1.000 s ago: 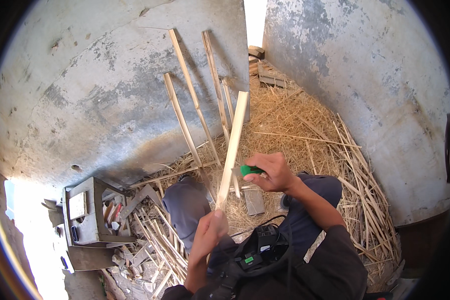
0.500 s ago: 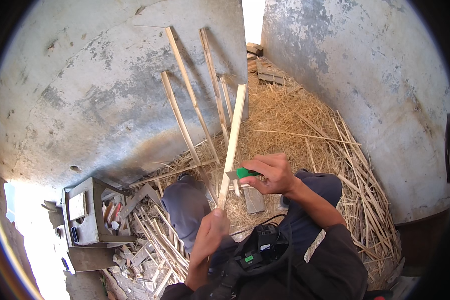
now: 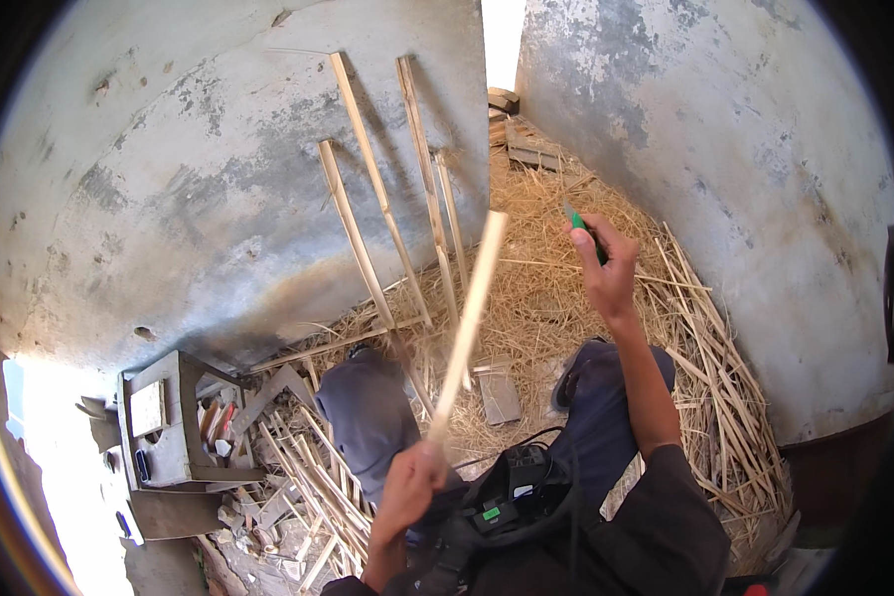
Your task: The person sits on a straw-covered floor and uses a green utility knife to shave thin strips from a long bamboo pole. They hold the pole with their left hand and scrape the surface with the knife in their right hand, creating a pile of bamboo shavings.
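My left hand (image 3: 413,481) is closed round the lower end of a pale wooden strip (image 3: 470,323), which slants up and away to the right and is slightly smeared by motion. Up and to the right, apart from the strip, my right hand (image 3: 608,260) grips a green-handled utility knife (image 3: 578,224). Its short grey blade points up and a little left. Beneath both hands are my knees in dark trousers, with a black device (image 3: 521,482) at my waist.
Several wooden strips (image 3: 368,199) lean on the grey wall ahead. Shavings (image 3: 536,228) cover the floor, with long thin offcuts (image 3: 725,397) heaped at the right and more (image 3: 318,477) at the left. A wooden box stool (image 3: 174,422) holding odds and ends lies at the left.
My right hand with the knife has lifted off the strip and moved up and right. The strip's far end has dropped nearer and swung slightly right, still in my left hand.
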`<state>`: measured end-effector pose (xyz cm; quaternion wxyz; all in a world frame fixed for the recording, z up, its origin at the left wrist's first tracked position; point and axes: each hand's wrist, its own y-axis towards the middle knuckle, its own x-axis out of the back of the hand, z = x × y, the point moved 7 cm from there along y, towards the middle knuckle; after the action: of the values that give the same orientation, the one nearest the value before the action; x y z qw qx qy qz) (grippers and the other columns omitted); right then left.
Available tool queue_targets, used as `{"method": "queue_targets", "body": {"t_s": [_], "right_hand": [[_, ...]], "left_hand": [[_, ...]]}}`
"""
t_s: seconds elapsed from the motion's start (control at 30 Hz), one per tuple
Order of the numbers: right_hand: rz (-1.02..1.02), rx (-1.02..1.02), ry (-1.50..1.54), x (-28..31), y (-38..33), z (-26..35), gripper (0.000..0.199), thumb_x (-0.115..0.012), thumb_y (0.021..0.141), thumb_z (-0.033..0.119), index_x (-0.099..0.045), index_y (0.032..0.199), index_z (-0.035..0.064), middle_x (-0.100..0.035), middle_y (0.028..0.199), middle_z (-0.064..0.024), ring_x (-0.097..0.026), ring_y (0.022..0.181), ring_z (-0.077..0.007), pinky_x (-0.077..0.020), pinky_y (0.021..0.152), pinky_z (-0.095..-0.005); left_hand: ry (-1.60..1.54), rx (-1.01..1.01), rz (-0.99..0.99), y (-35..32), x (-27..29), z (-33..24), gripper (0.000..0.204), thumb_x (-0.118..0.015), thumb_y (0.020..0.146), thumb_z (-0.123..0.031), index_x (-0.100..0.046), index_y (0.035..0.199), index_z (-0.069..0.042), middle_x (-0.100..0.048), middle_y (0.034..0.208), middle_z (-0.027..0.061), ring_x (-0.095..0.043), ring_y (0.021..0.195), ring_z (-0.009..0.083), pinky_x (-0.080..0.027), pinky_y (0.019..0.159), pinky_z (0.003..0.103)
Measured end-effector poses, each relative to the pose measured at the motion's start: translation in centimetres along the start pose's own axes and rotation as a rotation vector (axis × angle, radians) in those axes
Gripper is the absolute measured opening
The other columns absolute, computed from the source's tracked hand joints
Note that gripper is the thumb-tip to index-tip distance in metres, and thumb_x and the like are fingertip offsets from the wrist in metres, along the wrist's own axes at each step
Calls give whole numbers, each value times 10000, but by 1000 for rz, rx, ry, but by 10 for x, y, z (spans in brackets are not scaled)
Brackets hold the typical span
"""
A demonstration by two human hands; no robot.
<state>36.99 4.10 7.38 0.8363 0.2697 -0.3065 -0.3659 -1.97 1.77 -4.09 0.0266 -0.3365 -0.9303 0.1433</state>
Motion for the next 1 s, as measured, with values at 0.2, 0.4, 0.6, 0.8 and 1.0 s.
{"method": "queue_targets", "body": {"t_s": [0.2,0.4,0.6,0.8,1.0], "right_hand": [[199,414,174,-50,-42,62,396,-721,1061,411,-713,953,30,-622,701,-29,-551,534,-142,-443,508,-320],[341,541,168,-65,-65,91,340,-869,919,400,-761,1000,88,-698,767,-33,-670,581,-220,-515,523,-352],[351,518,116,-61,-64,94,343,-876,908,405,-766,1005,94,-691,760,-25,-671,578,-213,-522,525,-356],[287,553,136,-60,-65,95,369,-863,927,434,-767,963,79,-627,697,-23,-589,508,-192,-434,472,-354],[315,557,69,-58,-60,99,359,-875,910,412,-770,970,73,-631,702,-24,-599,516,-195,-446,479,-346]], "left_hand": [[34,-141,4,9,3,-21,461,-444,1210,-296,-503,829,-45,-483,686,-37,-412,653,64,-360,602,281],[30,-171,-36,14,-4,-34,418,-479,1199,-278,-555,875,-26,-482,690,-39,-414,667,55,-365,604,281],[164,-204,-86,12,-16,-52,507,-393,1218,-385,-455,823,-74,-408,665,-34,-341,608,71,-279,557,288],[192,-209,-104,14,-19,-59,512,-384,1218,-393,-462,825,-74,-409,667,-33,-346,606,73,-279,556,291],[185,-203,-109,15,-18,-57,514,-375,1220,-395,-445,819,-80,-403,670,-30,-348,605,74,-281,555,291]]}}
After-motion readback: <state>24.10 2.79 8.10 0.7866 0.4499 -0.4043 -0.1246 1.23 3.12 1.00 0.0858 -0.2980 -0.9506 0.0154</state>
